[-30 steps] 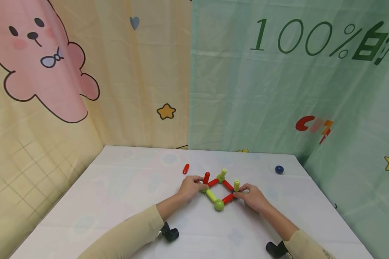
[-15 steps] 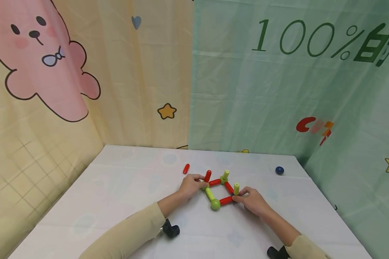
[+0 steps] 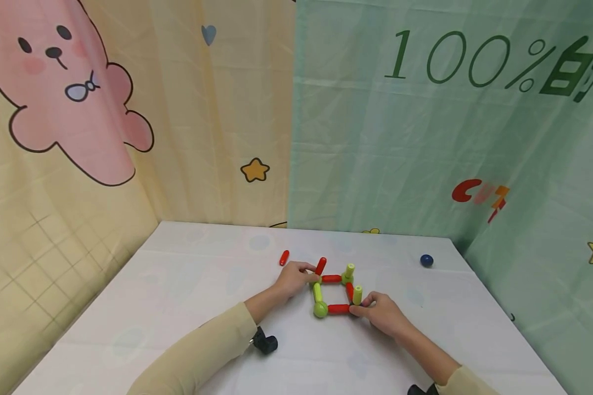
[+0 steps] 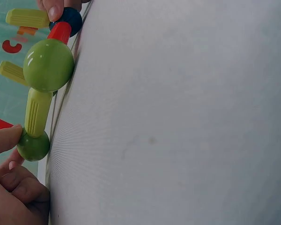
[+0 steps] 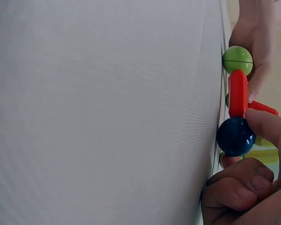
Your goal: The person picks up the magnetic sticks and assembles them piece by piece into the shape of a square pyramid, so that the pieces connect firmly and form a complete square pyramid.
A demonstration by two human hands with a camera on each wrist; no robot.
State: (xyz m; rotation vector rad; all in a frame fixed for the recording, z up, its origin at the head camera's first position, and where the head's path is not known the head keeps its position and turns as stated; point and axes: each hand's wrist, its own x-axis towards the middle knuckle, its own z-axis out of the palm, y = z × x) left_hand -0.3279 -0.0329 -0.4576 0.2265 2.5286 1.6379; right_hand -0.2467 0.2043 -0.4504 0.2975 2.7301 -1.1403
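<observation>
A square frame of rods and balls, like a magnetic building set, lies on the table in the head view. My left hand (image 3: 294,278) pinches the green ball (image 4: 33,146) at its back-left corner, where a red rod (image 3: 320,266) sticks up. At the front-right corner my right hand (image 3: 381,312) grips the blue ball (image 5: 235,136), beneath an upright yellow-green rod (image 3: 357,295). Another upright yellow-green rod (image 3: 350,271) tops the back-right corner. The front-left green ball (image 3: 320,310) has no upright. Three sides are red, and the left side is a yellow-green rod (image 3: 318,292).
Behind my left hand lies a loose red rod (image 3: 284,258). A loose blue ball (image 3: 426,260) sits toward the back right of the white table (image 3: 188,307). Printed curtains (image 3: 217,109) hang behind and beside the table.
Both hands have turned the frame clockwise as seen from above. Its front green ball has shifted left, its back corner right, and my right hand has come slightly nearer.
</observation>
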